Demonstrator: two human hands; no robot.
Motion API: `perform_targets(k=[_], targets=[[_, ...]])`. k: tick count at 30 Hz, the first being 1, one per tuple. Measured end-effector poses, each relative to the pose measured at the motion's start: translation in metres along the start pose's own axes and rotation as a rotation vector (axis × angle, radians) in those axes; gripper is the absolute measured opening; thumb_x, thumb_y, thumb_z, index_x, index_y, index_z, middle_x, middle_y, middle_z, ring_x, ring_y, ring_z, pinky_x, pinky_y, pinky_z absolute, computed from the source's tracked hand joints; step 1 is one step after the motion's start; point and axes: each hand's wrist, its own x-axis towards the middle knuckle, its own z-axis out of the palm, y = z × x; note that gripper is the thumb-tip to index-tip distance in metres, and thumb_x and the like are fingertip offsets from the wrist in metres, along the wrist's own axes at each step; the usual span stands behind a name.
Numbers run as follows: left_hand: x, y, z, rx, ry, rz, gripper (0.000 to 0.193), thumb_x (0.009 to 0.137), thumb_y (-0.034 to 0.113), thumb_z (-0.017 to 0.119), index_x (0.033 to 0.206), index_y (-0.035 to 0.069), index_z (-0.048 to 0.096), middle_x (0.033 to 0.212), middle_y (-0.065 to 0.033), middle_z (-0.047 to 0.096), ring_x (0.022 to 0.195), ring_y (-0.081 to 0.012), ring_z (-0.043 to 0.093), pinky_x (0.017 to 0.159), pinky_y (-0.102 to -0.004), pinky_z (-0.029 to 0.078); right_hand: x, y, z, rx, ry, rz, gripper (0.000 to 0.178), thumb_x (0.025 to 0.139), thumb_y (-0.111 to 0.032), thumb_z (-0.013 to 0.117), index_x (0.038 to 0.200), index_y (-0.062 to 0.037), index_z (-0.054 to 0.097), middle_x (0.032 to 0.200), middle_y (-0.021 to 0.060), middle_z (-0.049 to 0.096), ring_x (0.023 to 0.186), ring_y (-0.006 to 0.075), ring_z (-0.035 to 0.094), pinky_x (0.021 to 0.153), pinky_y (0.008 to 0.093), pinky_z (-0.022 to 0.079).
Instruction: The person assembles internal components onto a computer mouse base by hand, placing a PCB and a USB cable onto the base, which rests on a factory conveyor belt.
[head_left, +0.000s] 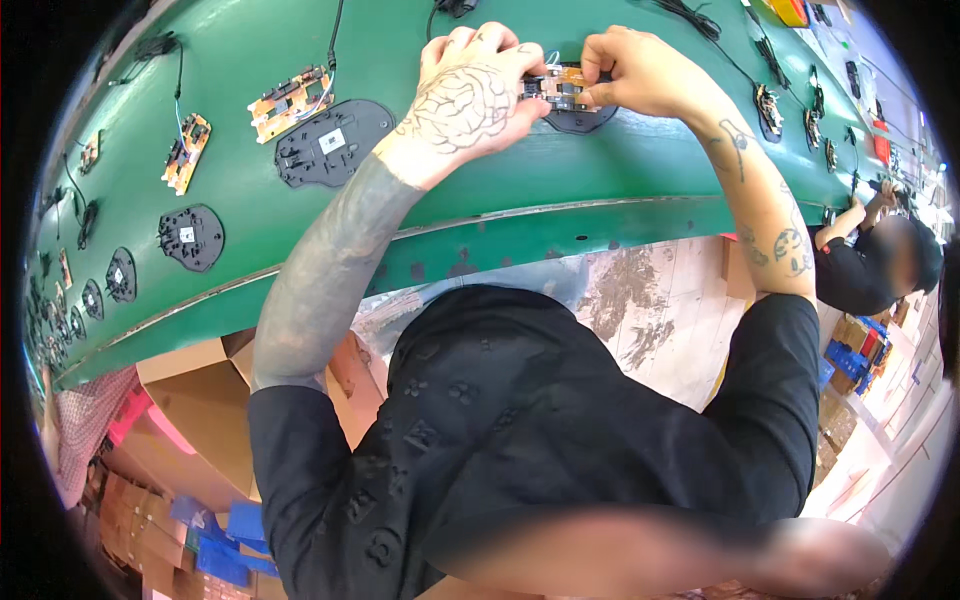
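Observation:
An orange-brown circuit board [568, 84] with black parts sits over a black mouse base [582, 124] at the table's far middle. My left hand [475, 98] grips the board's left side, its thumb at the near edge. From the right, my right hand [640, 72] pinches the board's other side between thumb and bent fingers. Whether the board rests fully in the base is hidden. Left of my left hand lie another mouse base [350, 150] with a white label and a second circuit board [290, 104] with a cable, slightly overlapping it.
The green table [560, 175] has a raised near edge. Further left are another circuit board [186, 155] and mouse base [192, 240]; more boards and cables [768, 110] lie right. A cardboard box [200, 400] stands below. A co-worker [880, 255] is at the right, a checkered sleeve [95, 425] at the left.

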Motion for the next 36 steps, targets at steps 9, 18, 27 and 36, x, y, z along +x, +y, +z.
perform_targets(k=[9, 18, 27, 36], targets=[[0.004, -0.01, -0.005, 0.021, -0.047, 0.021, 0.039, 0.081, 0.046, 0.074, 0.111, 0.021, 0.07, 0.114, -0.0003, 0.057, 0.114, -0.0219, 0.052, 0.106, -0.0471, 0.031, -0.004, 0.026, 0.012, 0.504, -0.022, -0.042, 0.028, 0.082, -0.02, 0.08, 0.101, -0.0046, 0.066, 0.085, -0.0004, 0.064, 0.077, 0.007, 0.056, 0.07, 0.0232, 0.045], [0.002, -0.014, 0.001, 0.008, 0.012, 0.043, 0.039, 0.081, 0.046, 0.074, 0.111, 0.022, 0.071, 0.111, 0.0001, 0.058, 0.111, -0.0214, 0.054, 0.105, -0.0452, 0.034, -0.011, 0.009, 0.024, 0.51, 0.138, 0.154, 0.023, 0.084, -0.021, 0.075, 0.097, -0.0041, 0.068, 0.081, 0.0008, 0.067, 0.075, 0.0077, 0.059, 0.068, 0.0234, 0.046], [0.004, -0.01, 0.003, 0.023, 0.007, 0.034, 0.038, 0.081, 0.046, 0.073, 0.111, 0.022, 0.071, 0.112, 0.0002, 0.058, 0.112, -0.0211, 0.054, 0.106, -0.0447, 0.034, -0.009, 0.015, 0.03, 0.363, 0.185, 0.176, 0.018, 0.084, -0.019, 0.072, 0.094, -0.0037, 0.068, 0.081, 0.0034, 0.067, 0.075, 0.0102, 0.061, 0.07, 0.0255, 0.048], [0.005, -0.012, 0.007, -0.037, -0.026, 0.04, 0.039, 0.08, 0.047, 0.073, 0.109, 0.021, 0.07, 0.114, -0.002, 0.058, 0.115, -0.0247, 0.05, 0.107, -0.0479, 0.03, -0.017, 0.025, 0.017, 0.489, 0.083, 0.013, 0.034, 0.08, -0.028, 0.082, 0.102, -0.0071, 0.067, 0.089, 0.0012, 0.065, 0.081, 0.0131, 0.057, 0.075, 0.0286, 0.047]])
